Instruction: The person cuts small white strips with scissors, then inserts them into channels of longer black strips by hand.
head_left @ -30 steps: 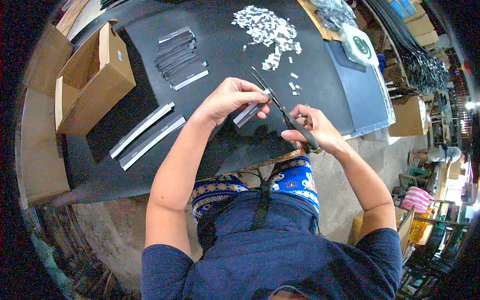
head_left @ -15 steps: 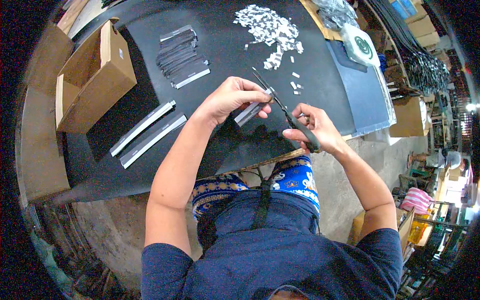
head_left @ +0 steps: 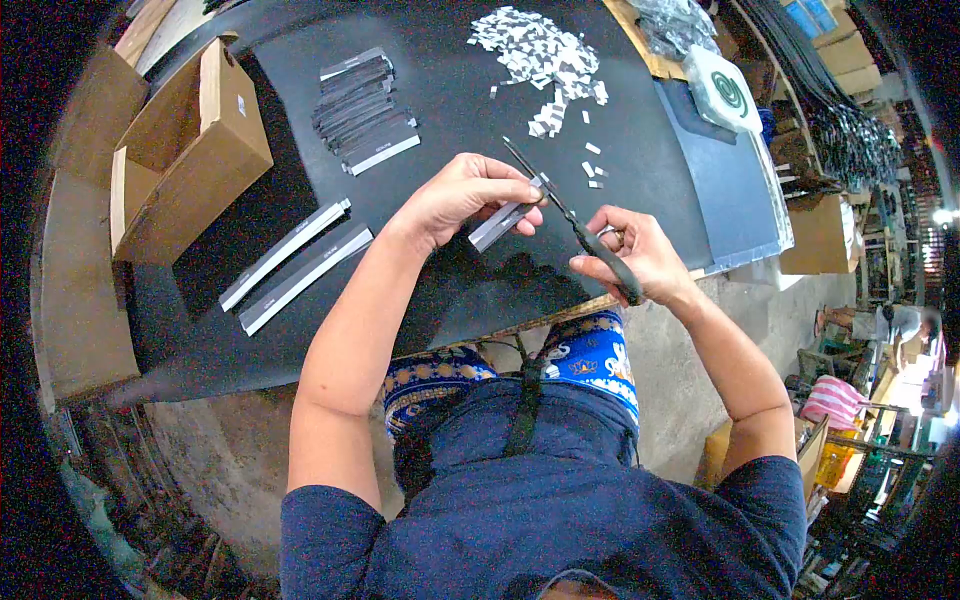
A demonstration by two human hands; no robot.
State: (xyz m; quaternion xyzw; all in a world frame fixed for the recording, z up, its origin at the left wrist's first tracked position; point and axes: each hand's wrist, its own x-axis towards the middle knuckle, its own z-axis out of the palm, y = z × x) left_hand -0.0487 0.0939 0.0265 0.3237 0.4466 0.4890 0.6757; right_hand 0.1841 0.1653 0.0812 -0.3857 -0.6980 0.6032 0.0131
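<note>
My left hand (head_left: pixel 480 197) pinches a short dark strip with light edges (head_left: pixel 495 228) near its upper end. Black-handled scissors (head_left: pixel 612 265) are in my right hand (head_left: pixel 640 255), their blades pointing up and left beside the strip's end and my left fingertips. Above my hands lies a heap of small white and grey cut pieces (head_left: pixel 535 55), with a few loose ones below it. A stack of dark strips (head_left: pixel 362 110) lies up and left of my left hand. Two long strips with white edges (head_left: pixel 305 280) rest left of my left forearm.
An open cardboard box (head_left: pixel 225 150) stands on the left of the black table (head_left: pixel 450 320). A blue-grey sheet (head_left: pixel 725 190) and a white plastic package with a green spiral (head_left: pixel 722 90) lie at the right. Another person (head_left: pixel 890 323) is in the far right background.
My right hand has shifted very slightly right with the scissors. The strip in my left hand has hardly moved.
</note>
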